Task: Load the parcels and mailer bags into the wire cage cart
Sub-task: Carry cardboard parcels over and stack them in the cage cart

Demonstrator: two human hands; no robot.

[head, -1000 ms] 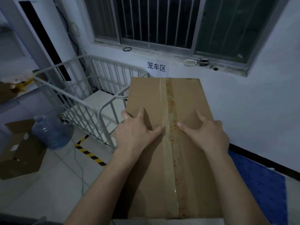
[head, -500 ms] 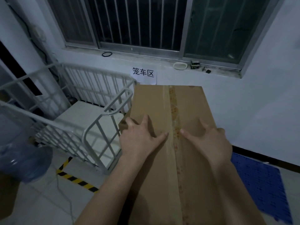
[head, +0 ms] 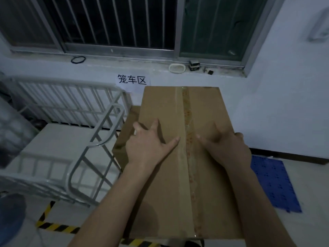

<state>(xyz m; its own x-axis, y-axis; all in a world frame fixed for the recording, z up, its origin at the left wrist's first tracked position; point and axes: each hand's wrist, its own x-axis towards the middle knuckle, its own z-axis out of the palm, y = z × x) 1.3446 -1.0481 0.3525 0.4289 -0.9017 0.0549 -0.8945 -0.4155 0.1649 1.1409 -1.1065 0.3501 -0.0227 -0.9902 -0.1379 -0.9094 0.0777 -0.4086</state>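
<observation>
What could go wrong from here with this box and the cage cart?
The left hand and right hand rest on top of the cardboard box, neither visibly beneath, so the grip may slip. The box's left side sits close to the rail of the wire cage cart and could catch going in.

Cardboard box (head: 163,104) swings in on the wire cage cart (head: 71,100), left edge now beside its end rail (cart looming much larger).
</observation>
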